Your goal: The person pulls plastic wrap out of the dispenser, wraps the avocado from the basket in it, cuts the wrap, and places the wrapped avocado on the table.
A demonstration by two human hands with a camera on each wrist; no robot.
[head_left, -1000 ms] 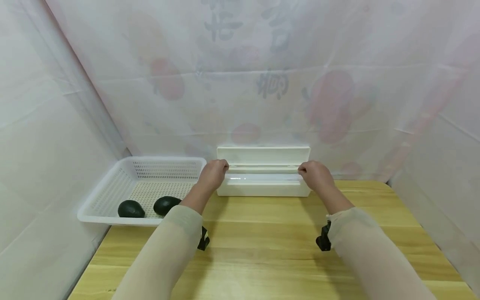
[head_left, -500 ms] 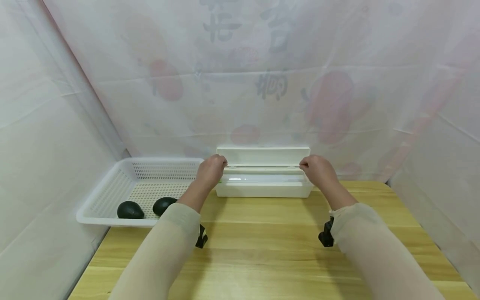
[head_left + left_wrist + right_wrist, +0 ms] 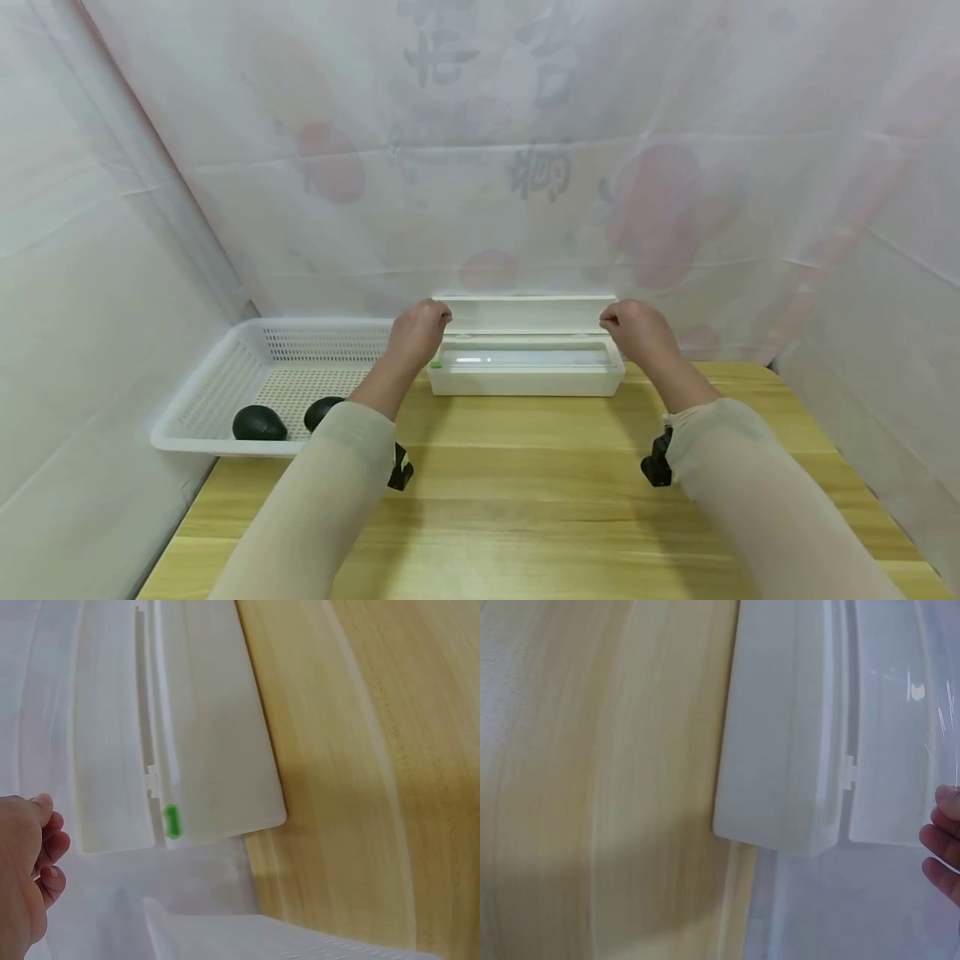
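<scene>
- A long white plastic box [image 3: 525, 379] stands at the far edge of the wooden table [image 3: 525, 500], close to the white curtain behind it. Its lid [image 3: 528, 315] is open and stands upright at the back.
- The left hand [image 3: 416, 333] is at the left end of the box, with the fingers curled and pinched together. The right hand [image 3: 637, 329] is at the right end, curled in the same way.
- Between the two hands a thin clear film [image 3: 525, 329] seems to be stretched above the box, but it is almost invisible in the head view, so I cannot be fully sure that both hands grip it.
- In the left wrist view, the box [image 3: 202, 727] shows a small green tab [image 3: 172, 822] near its corner, and the curled fingers [image 3: 45, 847] are just beside this end.
- In the right wrist view, the fingertips [image 3: 941, 844] are near the other end of the box [image 3: 780, 750].
- A white perforated basket [image 3: 225, 392] stands left of the box and holds two dark avocados [image 3: 258, 423] near its front wall.
</scene>
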